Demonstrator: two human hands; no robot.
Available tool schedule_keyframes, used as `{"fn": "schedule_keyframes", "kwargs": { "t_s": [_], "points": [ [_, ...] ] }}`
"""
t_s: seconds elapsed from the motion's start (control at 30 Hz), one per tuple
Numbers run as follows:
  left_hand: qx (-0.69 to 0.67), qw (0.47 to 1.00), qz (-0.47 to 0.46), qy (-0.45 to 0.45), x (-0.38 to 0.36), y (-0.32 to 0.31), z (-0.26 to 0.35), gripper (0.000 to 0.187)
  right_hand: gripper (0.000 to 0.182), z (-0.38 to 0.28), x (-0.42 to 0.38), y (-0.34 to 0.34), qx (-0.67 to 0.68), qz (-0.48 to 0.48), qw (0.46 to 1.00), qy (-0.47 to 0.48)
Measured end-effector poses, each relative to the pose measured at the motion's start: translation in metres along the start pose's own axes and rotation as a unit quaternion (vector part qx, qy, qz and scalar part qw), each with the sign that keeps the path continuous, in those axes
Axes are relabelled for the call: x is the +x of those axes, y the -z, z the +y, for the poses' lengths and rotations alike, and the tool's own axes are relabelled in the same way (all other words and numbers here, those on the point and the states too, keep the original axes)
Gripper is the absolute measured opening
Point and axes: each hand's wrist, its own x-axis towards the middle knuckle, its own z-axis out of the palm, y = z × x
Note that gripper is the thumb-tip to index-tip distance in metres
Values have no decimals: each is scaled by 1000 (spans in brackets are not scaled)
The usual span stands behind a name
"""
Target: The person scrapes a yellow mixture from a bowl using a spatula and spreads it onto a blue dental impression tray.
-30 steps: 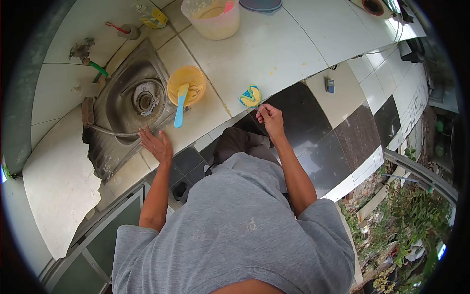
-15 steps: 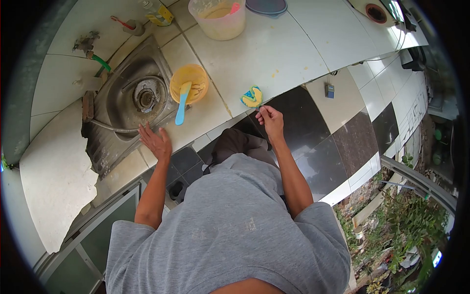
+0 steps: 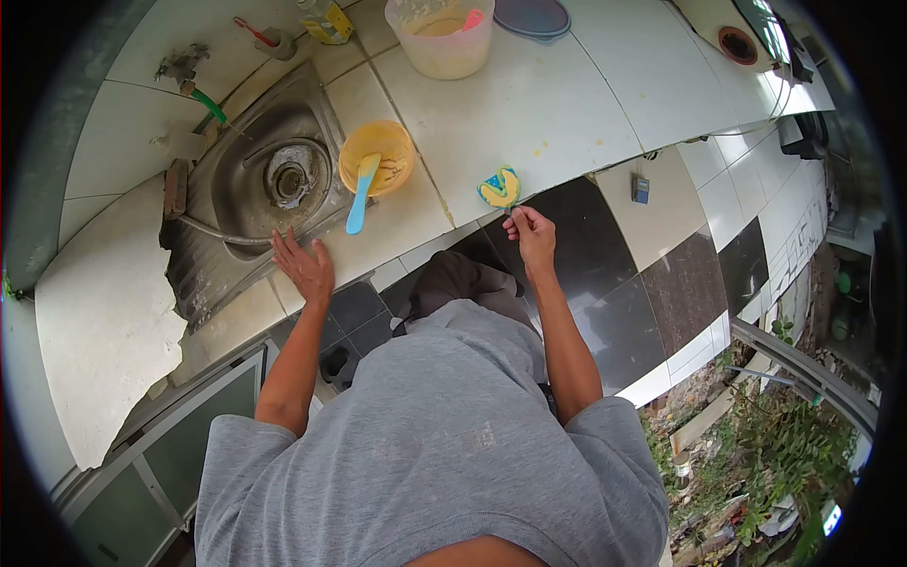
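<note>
My right hand (image 3: 534,238) pinches the handle of a blue dental impression tray (image 3: 499,187) at the counter's front edge. Soft yellow impression paste fills the tray's U-shaped trough. At the sink's front rim, my left hand (image 3: 304,269) lies with its fingers stretched out, holding nothing. Between the hands and farther back stands an orange mixing bowl (image 3: 401,149) with yellow paste smeared inside. A spatula with a light blue handle (image 3: 358,206) leans over the bowl's near rim, its blade coated in yellow.
To the left is a steel sink (image 3: 227,189) with a tap (image 3: 181,64) and green hose. A translucent tub (image 3: 439,52), a blue-grey lid (image 3: 532,16) and a yellow-labelled bottle (image 3: 326,21) stand at the back. Yellow smears mark the tiled counter (image 3: 567,94).
The view has shifted slightly, so the counter things appear a little to the right. In my right hand the tray has turned a little. My left hand stays flat by the sink.
</note>
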Motion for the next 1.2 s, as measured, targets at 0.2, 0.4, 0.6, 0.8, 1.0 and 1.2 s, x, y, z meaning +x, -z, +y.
{"fn": "schedule_keyframes", "kwargs": {
  "t_s": [0.2, 0.4, 0.6, 0.8, 1.0, 1.2],
  "points": [
    [-3, 1000, 3, -3, 0, -2, -1, 60, 23, 0, 0, 0, 8, 16, 1000, -4],
    [-6, 1000, 10, 0, 1, -2, -2, 60, 24, 0, 2, -4, 18, 32, 999, -12],
    [-31, 998, 47, -32, -3, 2, 4, 56, 30, -14, -10, 2, 57, 24, 996, -64],
    [-430, 890, -45, 143, -29, 16, 60, 31, 27, -17, -56, 44, 14, 55, 993, -108],
    [-754, 374, -386, 377, -13, -11, 97, 60, 16, -60, -74, 13, -41, -65, 997, -24],
    [-796, 121, -462, 372, 39, -20, 122, 101, 27, -125, -50, -109, -93, -199, 976, -15]
  ]
}}
